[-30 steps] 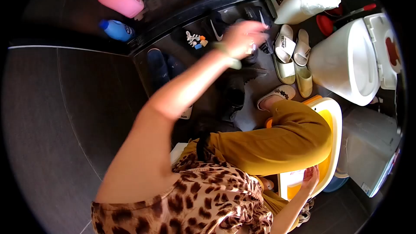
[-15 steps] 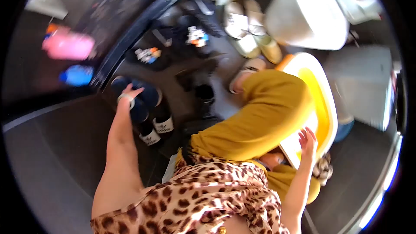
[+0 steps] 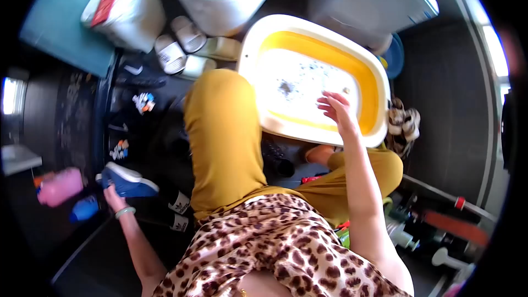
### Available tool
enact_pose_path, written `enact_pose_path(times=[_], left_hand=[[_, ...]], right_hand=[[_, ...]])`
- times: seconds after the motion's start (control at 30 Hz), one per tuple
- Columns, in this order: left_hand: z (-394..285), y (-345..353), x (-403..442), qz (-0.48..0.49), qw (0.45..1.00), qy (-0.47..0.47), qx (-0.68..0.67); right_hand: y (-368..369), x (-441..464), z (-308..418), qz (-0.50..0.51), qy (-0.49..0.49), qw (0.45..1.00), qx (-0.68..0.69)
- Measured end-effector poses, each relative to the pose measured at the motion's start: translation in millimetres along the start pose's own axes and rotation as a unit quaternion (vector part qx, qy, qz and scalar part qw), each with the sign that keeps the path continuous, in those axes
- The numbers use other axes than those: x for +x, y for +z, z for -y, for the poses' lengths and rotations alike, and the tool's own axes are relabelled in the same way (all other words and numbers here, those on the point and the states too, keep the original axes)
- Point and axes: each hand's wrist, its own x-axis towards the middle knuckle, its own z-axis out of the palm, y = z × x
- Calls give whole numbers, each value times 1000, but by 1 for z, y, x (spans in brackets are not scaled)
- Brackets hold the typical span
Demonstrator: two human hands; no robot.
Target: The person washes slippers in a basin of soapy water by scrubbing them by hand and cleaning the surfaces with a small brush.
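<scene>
At the lower left, a blue shoe (image 3: 132, 185) is held by the left hand (image 3: 114, 198), fingers closed. Over the yellow tub (image 3: 324, 47), the right hand (image 3: 339, 111) is spread, with nothing held. Lifting is likely the step; next, a firm grip is needed.

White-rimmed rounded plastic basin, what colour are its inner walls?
Yellow inner walls, clearest in the head view.

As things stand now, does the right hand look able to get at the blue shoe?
Probably not without leaning across: the right hand is over the yellow basin, while the blue shoe is on the far side of the bent leg, where the left hand appears to hold it.
</scene>
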Motion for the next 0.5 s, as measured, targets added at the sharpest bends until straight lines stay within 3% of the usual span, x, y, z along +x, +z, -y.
enact_pose_path(times=[0.23, 0.33, 0.37, 0.47, 0.5], left_hand=[[-177, 79, -12, 166, 963, 148, -149], [-250, 125, -16, 314, 914, 221, -130], [-266, 149, -18, 399, 863, 283, -122], [-281, 225, -87, 485, 783, 380, -90], [-274, 254, -114, 501, 794, 326, -108]], right_hand=[[46, -56, 53, 100, -102, 983, 112], [58, -56, 78, 173, -188, 958, 132], [55, -58, 88, 181, -215, 951, 128], [29, -60, 124, 187, -295, 928, 128], [18, -59, 135, 191, -311, 921, 134]])
